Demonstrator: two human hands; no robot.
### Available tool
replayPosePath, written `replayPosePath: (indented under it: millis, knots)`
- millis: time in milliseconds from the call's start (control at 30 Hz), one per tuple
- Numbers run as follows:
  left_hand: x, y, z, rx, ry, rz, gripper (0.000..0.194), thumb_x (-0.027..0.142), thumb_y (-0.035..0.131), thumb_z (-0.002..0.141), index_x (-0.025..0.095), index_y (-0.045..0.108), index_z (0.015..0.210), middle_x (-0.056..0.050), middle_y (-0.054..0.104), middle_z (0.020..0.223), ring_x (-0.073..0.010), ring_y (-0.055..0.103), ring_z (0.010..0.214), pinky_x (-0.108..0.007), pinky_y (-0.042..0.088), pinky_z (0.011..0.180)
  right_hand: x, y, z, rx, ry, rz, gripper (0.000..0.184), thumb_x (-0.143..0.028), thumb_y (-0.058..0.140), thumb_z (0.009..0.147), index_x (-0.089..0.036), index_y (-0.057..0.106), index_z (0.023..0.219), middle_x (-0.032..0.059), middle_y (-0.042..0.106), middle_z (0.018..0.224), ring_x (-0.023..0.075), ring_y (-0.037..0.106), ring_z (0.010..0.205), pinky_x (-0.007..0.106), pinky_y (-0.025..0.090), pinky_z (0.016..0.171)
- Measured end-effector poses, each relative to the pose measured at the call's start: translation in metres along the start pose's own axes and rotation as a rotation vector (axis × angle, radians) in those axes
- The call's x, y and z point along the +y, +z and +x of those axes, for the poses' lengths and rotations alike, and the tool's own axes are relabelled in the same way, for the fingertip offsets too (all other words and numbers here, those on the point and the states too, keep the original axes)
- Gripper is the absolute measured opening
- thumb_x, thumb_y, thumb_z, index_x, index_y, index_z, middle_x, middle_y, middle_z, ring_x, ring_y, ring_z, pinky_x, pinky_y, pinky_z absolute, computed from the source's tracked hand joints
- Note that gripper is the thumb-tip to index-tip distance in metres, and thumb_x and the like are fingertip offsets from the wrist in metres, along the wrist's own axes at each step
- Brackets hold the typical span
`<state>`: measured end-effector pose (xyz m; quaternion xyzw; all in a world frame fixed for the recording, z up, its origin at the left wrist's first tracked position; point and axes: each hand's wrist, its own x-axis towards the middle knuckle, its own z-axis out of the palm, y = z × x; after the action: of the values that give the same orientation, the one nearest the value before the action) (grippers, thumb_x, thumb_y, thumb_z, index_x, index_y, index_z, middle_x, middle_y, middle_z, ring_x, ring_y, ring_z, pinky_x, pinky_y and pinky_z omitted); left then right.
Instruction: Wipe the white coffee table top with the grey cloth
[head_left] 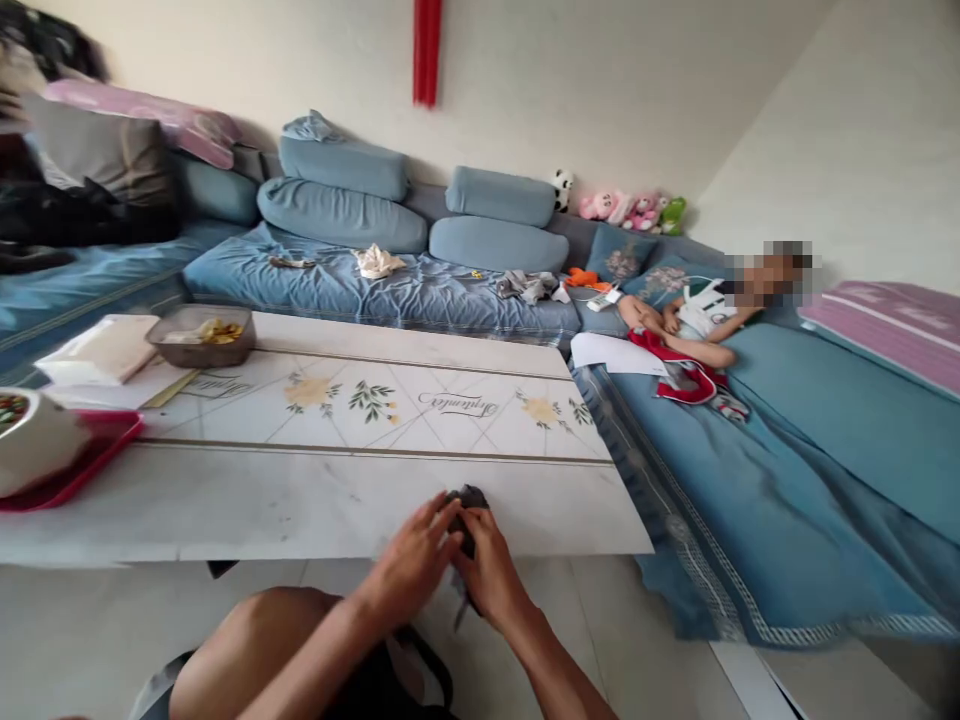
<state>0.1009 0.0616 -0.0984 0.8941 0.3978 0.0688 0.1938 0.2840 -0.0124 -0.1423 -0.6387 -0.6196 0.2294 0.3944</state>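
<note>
My left hand [416,560] and my right hand [491,575] meet at the near edge of the white table [337,500]. Both pinch a small dark grey piece of cloth [466,500] between them, part on the tabletop, part hanging down between the hands. The fingers of both hands are closed on it. My bare knee [259,640] shows below the left forearm.
On the table's left stand a red tray [90,455] with a white bowl [34,440], a tissue pack [101,350] and a clear dish of snacks [202,335]. A blue sofa [390,285] wraps round behind and right, where a person [697,320] lies.
</note>
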Motion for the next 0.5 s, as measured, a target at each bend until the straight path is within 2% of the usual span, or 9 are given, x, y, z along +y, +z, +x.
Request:
replayPosePath:
  millis: [67, 100, 133, 200, 267, 300, 333, 400, 500]
  knots:
    - [0.037, 0.037, 0.009, 0.104, -0.007, 0.004, 0.058, 0.036, 0.041, 0.112, 0.019, 0.043, 0.167, -0.018, 0.040, 0.173, -0.0288, 0.042, 0.160, -0.050, 0.043, 0.130, 0.008, -0.033, 0.000, -0.158, -0.028, 0.084, 0.061, -0.025, 0.065, 0.096, -0.041, 0.059, 0.155, 0.0063, 0.074, 0.138, 0.0268, 0.073, 0.125, 0.044, 0.065, 0.103]
    - [0.048, 0.050, 0.011, 0.159, -0.024, 0.037, 0.060, 0.037, 0.044, 0.111, 0.018, 0.042, 0.168, -0.020, 0.037, 0.174, -0.0320, 0.041, 0.160, -0.055, 0.042, 0.130, 0.020, -0.057, -0.001, -0.179, -0.031, 0.063, 0.060, -0.029, 0.063, 0.098, -0.044, 0.057, 0.156, 0.0046, 0.075, 0.139, 0.0257, 0.074, 0.125, 0.042, 0.066, 0.100]
    - [0.053, 0.061, 0.012, 0.204, -0.039, 0.084, 0.061, 0.037, 0.048, 0.110, 0.018, 0.042, 0.168, -0.021, 0.035, 0.174, -0.0353, 0.039, 0.161, -0.060, 0.040, 0.130, 0.037, -0.085, -0.003, -0.135, -0.016, 0.002, 0.055, -0.033, 0.061, 0.101, -0.044, 0.059, 0.155, 0.0047, 0.075, 0.140, 0.0256, 0.074, 0.125, 0.042, 0.066, 0.099]
    - [0.052, 0.071, 0.011, 0.240, -0.022, 0.186, 0.066, 0.034, 0.056, 0.105, 0.019, 0.044, 0.167, -0.021, 0.034, 0.175, -0.0392, 0.034, 0.162, -0.065, 0.035, 0.131, 0.082, -0.141, -0.005, 0.125, 0.052, -0.188, 0.048, -0.041, 0.052, 0.105, -0.035, 0.064, 0.151, 0.0108, 0.073, 0.143, 0.0285, 0.072, 0.130, 0.047, 0.063, 0.106]
    - [0.044, 0.074, 0.009, 0.211, 0.031, 0.249, 0.066, 0.029, 0.058, 0.103, 0.021, 0.045, 0.167, -0.019, 0.039, 0.173, -0.0381, 0.035, 0.162, -0.063, 0.035, 0.133, 0.131, -0.186, -0.003, 0.346, 0.126, -0.359, 0.057, -0.047, 0.046, 0.105, -0.020, 0.062, 0.153, 0.0211, 0.065, 0.152, 0.0349, 0.062, 0.143, 0.059, 0.051, 0.120]
    - [0.038, 0.074, 0.008, 0.185, 0.055, 0.261, 0.062, 0.027, 0.056, 0.104, 0.021, 0.048, 0.166, -0.018, 0.044, 0.171, -0.0366, 0.039, 0.161, -0.059, 0.039, 0.132, 0.152, -0.201, -0.001, 0.396, 0.153, -0.438, 0.063, -0.049, 0.045, 0.104, -0.013, 0.060, 0.153, 0.0255, 0.062, 0.154, 0.0373, 0.058, 0.147, 0.062, 0.047, 0.123]
    - [0.033, 0.074, 0.007, 0.161, 0.070, 0.261, 0.058, 0.027, 0.053, 0.106, 0.022, 0.051, 0.164, -0.017, 0.048, 0.168, -0.0350, 0.043, 0.159, -0.055, 0.044, 0.130, 0.171, -0.210, 0.002, 0.408, 0.174, -0.507, 0.067, -0.051, 0.044, 0.104, -0.008, 0.058, 0.153, 0.0283, 0.059, 0.155, 0.0384, 0.056, 0.148, 0.062, 0.045, 0.124]
    - [0.022, 0.074, 0.006, 0.127, 0.086, 0.237, 0.053, 0.027, 0.046, 0.109, 0.024, 0.056, 0.160, -0.013, 0.055, 0.164, -0.0315, 0.051, 0.154, -0.048, 0.051, 0.126, 0.196, -0.212, 0.006, 0.390, 0.199, -0.619, 0.068, -0.051, 0.039, 0.105, -0.005, 0.056, 0.154, 0.0287, 0.059, 0.156, 0.0367, 0.056, 0.148, 0.057, 0.048, 0.122]
    - [0.010, 0.072, 0.011, 0.089, 0.132, 0.164, 0.050, 0.025, 0.041, 0.110, 0.030, 0.060, 0.157, -0.005, 0.060, 0.161, -0.0257, 0.052, 0.153, -0.040, 0.051, 0.126, 0.209, -0.199, 0.006, 0.379, 0.218, -0.667, 0.067, -0.048, 0.034, 0.109, -0.008, 0.050, 0.159, 0.0248, 0.056, 0.160, 0.0333, 0.054, 0.150, 0.051, 0.049, 0.122]
